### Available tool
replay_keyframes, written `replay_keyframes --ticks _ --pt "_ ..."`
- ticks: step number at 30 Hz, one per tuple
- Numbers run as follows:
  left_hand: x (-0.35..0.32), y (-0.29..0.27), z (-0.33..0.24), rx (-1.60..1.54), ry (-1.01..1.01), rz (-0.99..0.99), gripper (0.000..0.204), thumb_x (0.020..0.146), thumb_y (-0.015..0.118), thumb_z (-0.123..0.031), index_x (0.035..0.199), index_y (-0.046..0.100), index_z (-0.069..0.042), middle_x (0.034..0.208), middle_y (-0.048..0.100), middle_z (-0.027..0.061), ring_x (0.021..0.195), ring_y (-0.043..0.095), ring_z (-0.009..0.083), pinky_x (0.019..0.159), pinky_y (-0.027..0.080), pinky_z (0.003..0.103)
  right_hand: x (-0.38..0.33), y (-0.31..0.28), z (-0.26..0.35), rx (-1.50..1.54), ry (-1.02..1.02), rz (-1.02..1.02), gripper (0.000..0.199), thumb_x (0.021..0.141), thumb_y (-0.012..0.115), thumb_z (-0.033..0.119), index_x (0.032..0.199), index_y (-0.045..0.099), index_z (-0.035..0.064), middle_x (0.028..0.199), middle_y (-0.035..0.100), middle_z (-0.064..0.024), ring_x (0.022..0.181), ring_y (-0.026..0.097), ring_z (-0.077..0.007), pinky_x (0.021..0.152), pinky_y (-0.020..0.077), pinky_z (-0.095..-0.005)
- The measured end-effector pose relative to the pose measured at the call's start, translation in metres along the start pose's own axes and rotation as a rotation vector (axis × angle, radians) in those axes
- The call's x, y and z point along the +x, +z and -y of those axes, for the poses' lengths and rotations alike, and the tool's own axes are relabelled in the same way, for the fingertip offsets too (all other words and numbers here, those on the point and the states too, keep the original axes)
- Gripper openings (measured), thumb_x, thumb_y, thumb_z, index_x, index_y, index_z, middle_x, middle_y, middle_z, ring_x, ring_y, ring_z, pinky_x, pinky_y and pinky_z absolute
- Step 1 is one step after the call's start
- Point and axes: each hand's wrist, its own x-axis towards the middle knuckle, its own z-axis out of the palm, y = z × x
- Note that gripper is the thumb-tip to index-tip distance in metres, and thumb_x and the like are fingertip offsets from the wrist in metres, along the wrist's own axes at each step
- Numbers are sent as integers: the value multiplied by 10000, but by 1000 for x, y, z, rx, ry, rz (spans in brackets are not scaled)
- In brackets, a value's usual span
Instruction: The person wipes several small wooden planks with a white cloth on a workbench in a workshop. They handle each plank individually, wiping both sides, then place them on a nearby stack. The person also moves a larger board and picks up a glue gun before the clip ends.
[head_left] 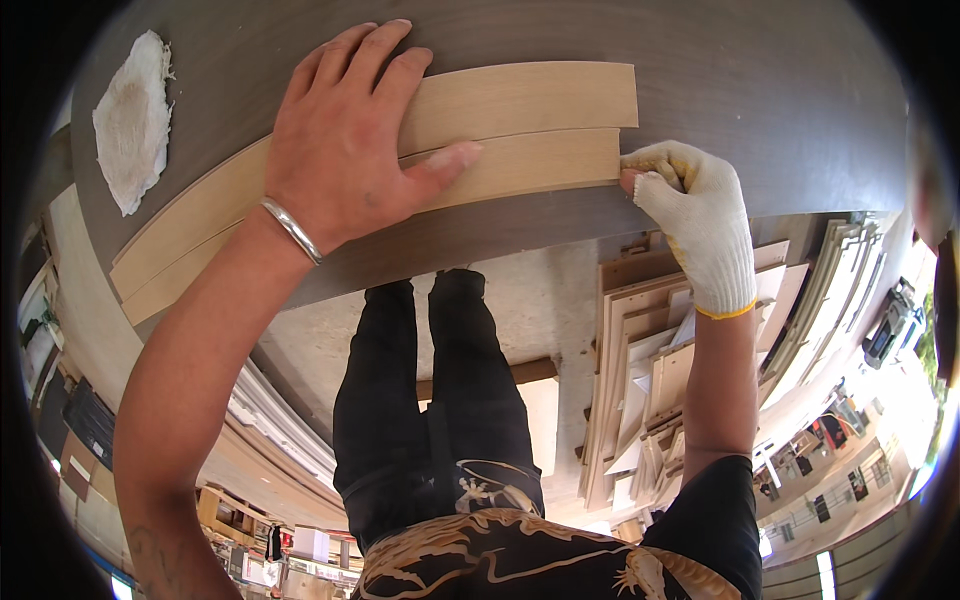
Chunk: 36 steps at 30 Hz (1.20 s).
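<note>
Closest to the wearer, along the near edge of a smooth, dark grey-brown tabletop [800,120], lies a long, thin, pale-tan strip [560,159]. The right hand [692,190], in a yellow-edged white knitted glove [722,258], is at its right end, thumb and forefinger drawn together; whether they pinch the strip, I cannot tell. Farther in on the tabletop lies a matching second strip [540,100]. The bare left hand [340,150], with a silver bangle [291,229], rests across both, fingers slightly apart. Work looks partway: the strips already lie side by side, but their right ends are not level. Toward the tabletop's left end is a rumpled white cloth [132,125]; below its right side, stacked tan boards [622,330].
</note>
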Motion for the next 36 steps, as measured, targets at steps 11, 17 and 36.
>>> replay_keyframes --ticks 11,17,36 --pt "1 -1 -2 -22 11 -22 694 826 791 -511 1332 641 -60 1484 575 127 1377 522 356 1147 416 501 0 4 -6 -22 -50 -50 184 901 757 102 1022 794 -32 636 499 79 607 427 -14 557 357 -222" --pt "2 -2 -3 -18 15 -27 702 823 803 -508 1335 642 -56 1474 579 132 1379 521 348 1148 416 495 0 4 -3 -54 -58 -52 180 906 751 106 1019 792 -28 632 510 73 587 430 -18 541 357 -228" --pt "0 -2 -1 -58 -20 -13 756 847 764 -551 1369 621 -23 1481 569 143 1385 511 331 1176 391 475 -6 10 31 -474 -63 -44 238 896 743 223 932 743 -12 725 689 -138 647 648 -240 660 520 -369"
